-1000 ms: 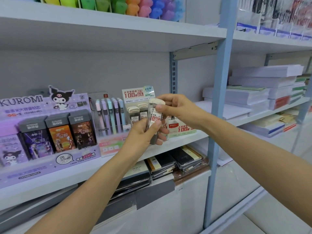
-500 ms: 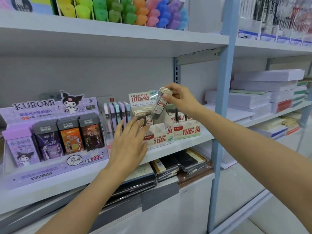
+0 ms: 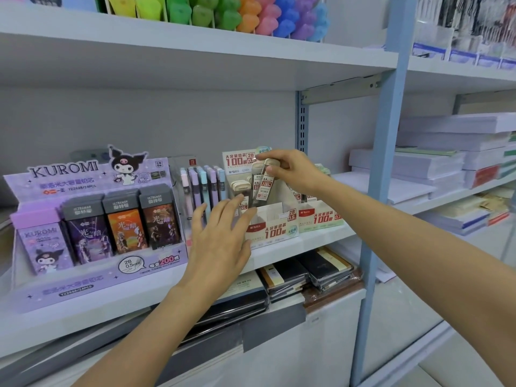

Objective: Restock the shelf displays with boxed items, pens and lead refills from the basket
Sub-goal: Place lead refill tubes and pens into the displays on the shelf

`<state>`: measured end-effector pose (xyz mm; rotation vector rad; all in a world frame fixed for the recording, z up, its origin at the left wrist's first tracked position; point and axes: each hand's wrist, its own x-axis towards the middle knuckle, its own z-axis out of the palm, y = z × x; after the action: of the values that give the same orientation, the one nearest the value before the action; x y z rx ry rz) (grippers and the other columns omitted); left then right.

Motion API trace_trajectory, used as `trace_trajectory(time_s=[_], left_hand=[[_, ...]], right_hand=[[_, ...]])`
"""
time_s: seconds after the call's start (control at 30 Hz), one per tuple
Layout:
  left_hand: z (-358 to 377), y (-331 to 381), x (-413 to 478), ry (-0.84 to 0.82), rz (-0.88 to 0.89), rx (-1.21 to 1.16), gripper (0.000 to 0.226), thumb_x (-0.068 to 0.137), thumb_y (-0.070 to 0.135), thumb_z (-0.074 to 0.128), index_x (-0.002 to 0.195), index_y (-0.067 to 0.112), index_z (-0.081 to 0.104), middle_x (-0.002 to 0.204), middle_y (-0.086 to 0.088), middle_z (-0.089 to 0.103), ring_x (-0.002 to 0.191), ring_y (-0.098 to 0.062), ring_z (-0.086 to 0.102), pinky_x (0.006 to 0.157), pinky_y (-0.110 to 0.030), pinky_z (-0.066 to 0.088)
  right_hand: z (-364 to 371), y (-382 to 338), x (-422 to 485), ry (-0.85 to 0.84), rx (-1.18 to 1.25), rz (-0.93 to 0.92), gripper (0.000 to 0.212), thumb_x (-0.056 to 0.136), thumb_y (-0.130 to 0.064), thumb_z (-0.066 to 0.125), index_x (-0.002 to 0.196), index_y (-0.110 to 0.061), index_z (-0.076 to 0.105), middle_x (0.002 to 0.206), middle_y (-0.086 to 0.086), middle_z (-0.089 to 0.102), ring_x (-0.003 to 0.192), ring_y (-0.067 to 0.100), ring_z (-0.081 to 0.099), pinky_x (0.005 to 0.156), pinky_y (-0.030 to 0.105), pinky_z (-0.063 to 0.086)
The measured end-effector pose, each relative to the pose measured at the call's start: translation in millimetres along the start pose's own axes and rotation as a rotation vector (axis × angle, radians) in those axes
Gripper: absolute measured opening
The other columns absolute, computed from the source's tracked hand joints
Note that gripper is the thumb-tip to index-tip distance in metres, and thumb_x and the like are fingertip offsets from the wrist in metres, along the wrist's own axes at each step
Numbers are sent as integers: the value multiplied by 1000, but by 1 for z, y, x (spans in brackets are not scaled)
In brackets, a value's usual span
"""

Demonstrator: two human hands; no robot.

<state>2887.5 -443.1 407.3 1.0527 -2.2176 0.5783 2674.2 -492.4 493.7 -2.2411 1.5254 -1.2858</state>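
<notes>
Item: lead refill tube (image 3: pixel 262 186), slim clear plastic with a pale cap. Judged light, stiff, smooth enough to slip, its leads brittle; best taken at the cap end.
Location: it stood near upright over the back slots of the white display carton (image 3: pixel 275 229).
Right hand (image 3: pixel 291 171) pinched the cap end.
Left hand (image 3: pixel 220 241) lay spread wide and held nothing at the carton's left front; contact was unclear.

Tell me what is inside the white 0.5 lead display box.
In the display box, cream-capped lead tubes stand at back left; the front dividers look empty. The right hand pinches another tube above them. The left hand covers the box's lower left part.
</notes>
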Motion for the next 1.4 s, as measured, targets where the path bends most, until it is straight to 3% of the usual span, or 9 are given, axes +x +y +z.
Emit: trace_trajectory(time_s=[0.17, 0.3, 0.63, 0.77, 0.9, 1.07, 1.2, 1.3, 1.4], left_hand=[[1, -1, 0, -1, 3, 7, 56, 84, 22, 64, 138, 21, 51, 149, -7, 41, 135, -27, 39, 114, -53, 18], [2, -2, 0, -4, -2, 19, 57, 82, 22, 64, 137, 21, 50, 148, -7, 41, 134, -27, 40, 114, -53, 19], [3, -3, -1, -5, 2, 32, 57, 83, 23, 65, 138, 21, 50, 148, -7, 41, 134, -27, 40, 113, -52, 20], [5, -3, 0, 1, 6, 46, 58, 81, 23, 66, 137, 21, 50, 148, -7, 42, 133, -28, 41, 112, -53, 21], [7, -4, 0, 4, 11, 42, 58, 82, 23, 65, 138, 21, 50, 148, -7, 41, 133, -27, 41, 113, -53, 22], [8, -6, -1, 1, 28, 36, 62, 84, 23, 63, 143, 22, 44, 152, -7, 37, 139, -27, 34, 115, -53, 17], [6, 1, -8, 55, 4, 10, 67, 86, 24, 61, 148, 18, 36, 158, -9, 26, 148, -29, 15, 119, -53, 8], [10, 15, -27, 210, 11, -87, 53, 77, 13, 69, 128, 9, 55, 137, -14, 49, 131, -31, 38, 110, -47, 25], [31, 32, -65, 347, 54, -242, 23, 74, 7, 59, 97, 10, 58, 100, -8, 59, 97, -23, 48, 85, -34, 35]], right_hand=[[0, -1, 4, 33, -23, -32, 26, 97, -13, 55, 119, -21, 65, 126, -2, 61, 99, 5, 59, 70, 9, 50], [-5, -3, 5, 99, 11, -60, 25, 97, -12, 56, 119, -17, 66, 117, -3, 64, 101, 9, 62, 79, 19, 54], [1, -7, 2, -28, -103, -133, 21, 94, -15, 61, 110, -25, 70, 112, -13, 61, 104, 5, 57, 91, 23, 49], [9, -7, 4, 68, -99, -108, 32, 88, -15, 69, 119, -22, 62, 112, -5, 59, 95, 8, 58, 80, 16, 52], [22, -4, 4, 202, -185, -95, 16, 84, -23, 74, 96, -21, 64, 104, -6, 55, 86, 7, 56, 76, 15, 48], [29, 2, -11, 127, -257, -80, 18, 93, -25, 62, 109, -19, 66, 110, -6, 60, 97, 8, 56, 90, 32, 52], [24, -8, -34, 172, -277, -168, 24, 96, -25, 57, 118, -17, 63, 114, -5, 61, 99, 7, 55, 90, 31, 49], [27, -19, -68, 269, -187, -332, 14, 94, -12, 58, 105, -10, 67, 97, -2, 64, 84, 10, 57, 75, 23, 47], [47, -17, -115, 275, -60, -346, 11, 92, -12, 56, 93, -10, 67, 80, -1, 64, 68, 10, 55, 62, 22, 44]])
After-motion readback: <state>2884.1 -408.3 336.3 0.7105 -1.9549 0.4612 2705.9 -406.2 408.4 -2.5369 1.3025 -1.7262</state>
